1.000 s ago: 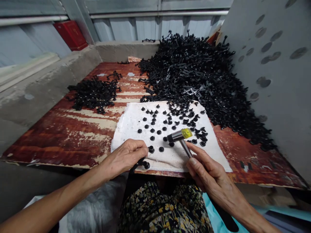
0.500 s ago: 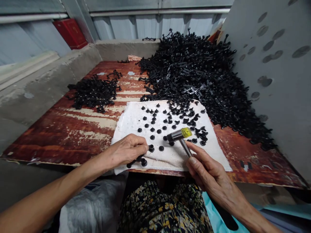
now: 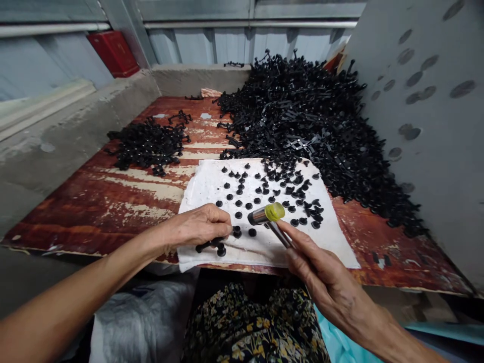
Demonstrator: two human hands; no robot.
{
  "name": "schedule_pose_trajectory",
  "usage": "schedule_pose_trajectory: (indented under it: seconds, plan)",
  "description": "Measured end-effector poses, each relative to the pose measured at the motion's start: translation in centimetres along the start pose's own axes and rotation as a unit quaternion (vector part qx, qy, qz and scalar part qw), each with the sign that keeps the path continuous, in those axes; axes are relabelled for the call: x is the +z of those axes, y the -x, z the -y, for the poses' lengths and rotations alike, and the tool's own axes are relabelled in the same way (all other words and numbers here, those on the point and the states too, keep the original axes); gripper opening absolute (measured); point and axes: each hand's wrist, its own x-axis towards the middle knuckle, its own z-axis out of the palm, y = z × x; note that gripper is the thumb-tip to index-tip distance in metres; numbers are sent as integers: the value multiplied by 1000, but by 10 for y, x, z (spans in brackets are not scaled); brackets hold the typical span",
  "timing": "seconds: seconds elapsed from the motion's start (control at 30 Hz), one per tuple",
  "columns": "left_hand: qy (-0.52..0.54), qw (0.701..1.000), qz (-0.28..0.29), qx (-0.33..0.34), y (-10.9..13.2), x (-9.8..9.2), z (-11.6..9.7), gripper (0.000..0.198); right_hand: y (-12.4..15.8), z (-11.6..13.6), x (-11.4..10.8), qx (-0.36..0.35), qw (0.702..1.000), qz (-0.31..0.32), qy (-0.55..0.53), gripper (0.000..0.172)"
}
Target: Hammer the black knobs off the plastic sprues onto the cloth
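My left hand [image 3: 202, 225] is closed in a pinch near the front left of a white cloth [image 3: 242, 252], its fingers around a black jointed part [image 3: 207, 245]. One knobbed end [image 3: 221, 250] of that part sticks out below the fingers; the rest is partly hidden. At the fingertips stands a small black round piece [image 3: 237, 232]. My right hand [image 3: 319, 264] grips the metal handle of a small mallet [image 3: 260, 215], whose head has one yellow face and one black face. The mallet head hovers over the cloth, to the right of my left hand. Several black round pieces [image 3: 248, 205] stand on the cloth.
A large heap of black jointed parts [image 3: 287, 111] fills the back right, against a grey spotted panel [image 3: 431, 151]. A smaller heap [image 3: 145, 143] lies left on the worn red-brown table [image 3: 75, 212]. A low concrete ledge [image 3: 75, 118] carries a red box [image 3: 113, 53].
The mallet in my right hand has moved left, closer to my left hand, and its yellow face has turned more toward me. My left hand stays almost in place, holding the jointed part.
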Motion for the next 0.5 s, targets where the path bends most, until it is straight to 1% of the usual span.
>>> schedule_pose_trajectory:
  seconds: [0.07,0.13,0.2,0.3,0.37,0.43,0.5]
  plan:
    - [-1,1000,-4,1,0,1,1,30,-4,6,0,-47,999,13,13,60]
    - [-4,1000,-7,9,1,2,2,29,-7,10,1,-64,997,34,28,67]
    - [-12,1000,-4,17,1,3,2,27,-9,13,0,-47,996,58,45,68]
    - [-21,1000,2,22,1,5,3,25,-9,16,-3,-19,994,85,63,64]
    - [-18,1000,0,24,1,6,5,24,-8,20,-6,-30,995,78,60,64]
    - [-15,1000,-6,25,0,7,6,25,-7,24,-8,-46,996,52,48,66]
    - [-14,999,-9,29,-1,7,7,26,-6,25,-8,-30,999,32,30,66]
